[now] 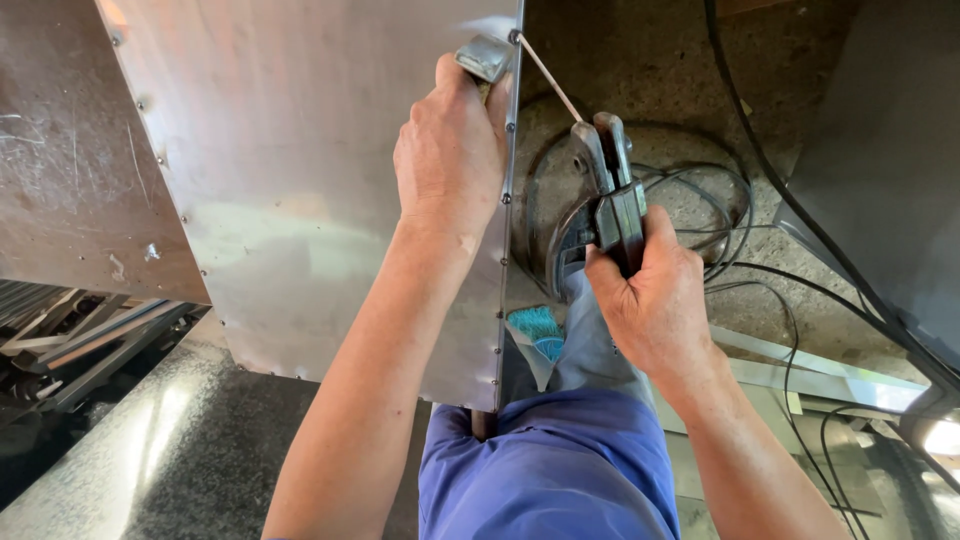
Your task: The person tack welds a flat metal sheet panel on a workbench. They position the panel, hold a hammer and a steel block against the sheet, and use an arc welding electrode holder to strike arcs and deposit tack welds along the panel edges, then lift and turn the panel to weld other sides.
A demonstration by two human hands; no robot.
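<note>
1. Blue cloth trousers [555,470] fill the near bottom edge, soft and creased, between the two bare forearms.
2. Just beyond them, a teal brush [538,330] shows beside the lower edge of the metal sheet.
3. To the right, the right hand [655,300] is closed in a fist around the dark handle of a welding clamp [605,195]. The wrist is bent and the knuckles face the camera.
4. From the clamp's jaws a thin, pale welding rod [548,75] slants up and to the left; its far tip meets the sheet's top right corner.
5. The left hand [450,150] reaches up along the sheet's right edge, arm stretched out, fingers curled over a small grey metal piece [485,55] at that corner.
6. The metal sheet [300,190] is large, flat, dull silver and faintly shiny, with small spot marks dotted along its edges.
7. Farther right, black cables [735,215] loop across the rough concrete floor [650,60].
</note>
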